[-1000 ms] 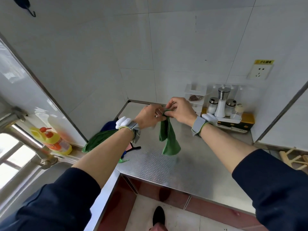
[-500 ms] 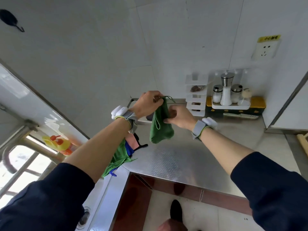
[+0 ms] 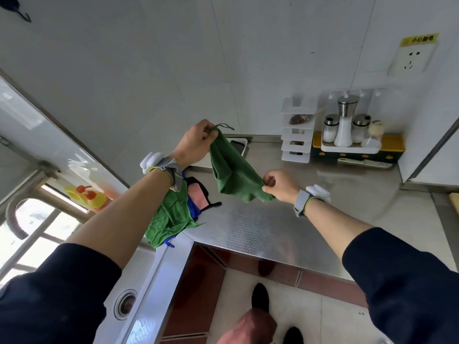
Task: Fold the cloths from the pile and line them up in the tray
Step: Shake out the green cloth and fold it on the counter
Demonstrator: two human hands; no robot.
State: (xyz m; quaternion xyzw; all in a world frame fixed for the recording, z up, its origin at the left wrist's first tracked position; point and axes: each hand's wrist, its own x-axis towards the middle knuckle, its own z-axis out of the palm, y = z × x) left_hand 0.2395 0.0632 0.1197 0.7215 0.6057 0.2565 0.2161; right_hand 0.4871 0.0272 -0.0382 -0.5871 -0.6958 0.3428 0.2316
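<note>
A green cloth hangs in the air above the steel counter. My left hand pinches its upper corner, where a small loop sticks out. My right hand pinches a lower corner, further right and lower down. The cloth sags in folds between the two hands. Under my left forearm lies the pile of cloths, green, blue and pink with black trim, at the counter's left edge. A white tray stands at the back of the counter, partly hidden behind the held cloth.
A sink with a round drain lies left of the counter, and a yellow bottle stands by the window. At the back right are a white rack and shakers on a yellow holder. A wall socket is above.
My hands have drawn apart. The right hand slid down the cloth to a lower corner and pulled it rightward, while the left keeps the top corner raised. The bunched cloth has spread out.
</note>
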